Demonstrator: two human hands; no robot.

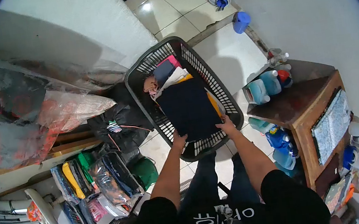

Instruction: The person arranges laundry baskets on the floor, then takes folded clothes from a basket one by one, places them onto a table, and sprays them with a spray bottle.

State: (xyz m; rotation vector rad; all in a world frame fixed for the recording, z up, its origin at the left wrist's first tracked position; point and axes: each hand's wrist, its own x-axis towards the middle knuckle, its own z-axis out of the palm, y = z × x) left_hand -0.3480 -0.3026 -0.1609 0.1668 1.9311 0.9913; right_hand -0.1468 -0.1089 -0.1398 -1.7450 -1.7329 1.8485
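Note:
A black laundry basket [228,101] with slotted walls is in front of my legs. Inside it lies a dark, nearly black folded cloth [188,106], flat on top of other folded clothes. My left hand [180,140] pinches its near left corner, thumb on top. At the near right corner my right hand [226,125] grips the same cloth; the fingers of both hands are partly hidden beneath. Beyond the dark cloth show a white cloth [176,76], a grey-blue cloth [163,71], a pink cloth [174,60] and a crumpled peach-coloured piece [150,84]. A yellow edge peeks out on the right.
To the right, a wooden cabinet [322,125] stands among several detergent bottles [271,82]. Plastic-packed clothes [113,177], a green container [144,172] and a black bag [119,120] are at left. A blue cup [241,22] sits by the step ahead.

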